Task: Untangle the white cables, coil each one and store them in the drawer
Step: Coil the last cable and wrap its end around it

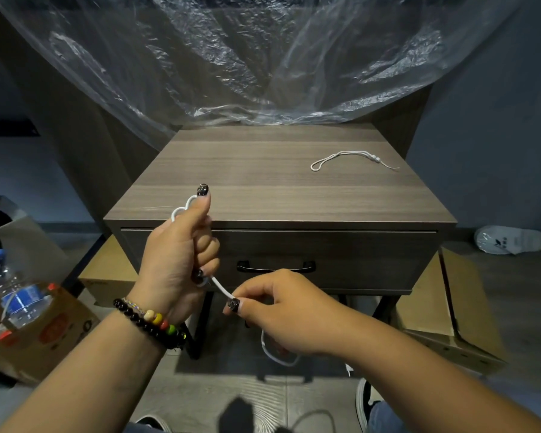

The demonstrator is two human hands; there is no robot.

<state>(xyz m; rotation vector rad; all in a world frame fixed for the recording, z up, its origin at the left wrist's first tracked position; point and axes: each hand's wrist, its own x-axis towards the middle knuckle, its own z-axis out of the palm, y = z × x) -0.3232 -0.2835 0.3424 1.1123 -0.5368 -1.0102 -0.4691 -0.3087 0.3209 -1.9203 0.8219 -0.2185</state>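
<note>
Head view | both hands [181,254] [281,310] gripping thin white cable [222,289], looped | drawer [325,260] closed

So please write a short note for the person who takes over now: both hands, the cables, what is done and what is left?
Left hand: grip shut on a white cable, loops showing above the fist.
Right hand: pinches the same cable; the rest hangs below.
Second cable: loose on the nightstand top, not coiled.
Drawer: shut; contents unseen.
Left: finish this coil, coil the second, open the drawer, store both.
</note>
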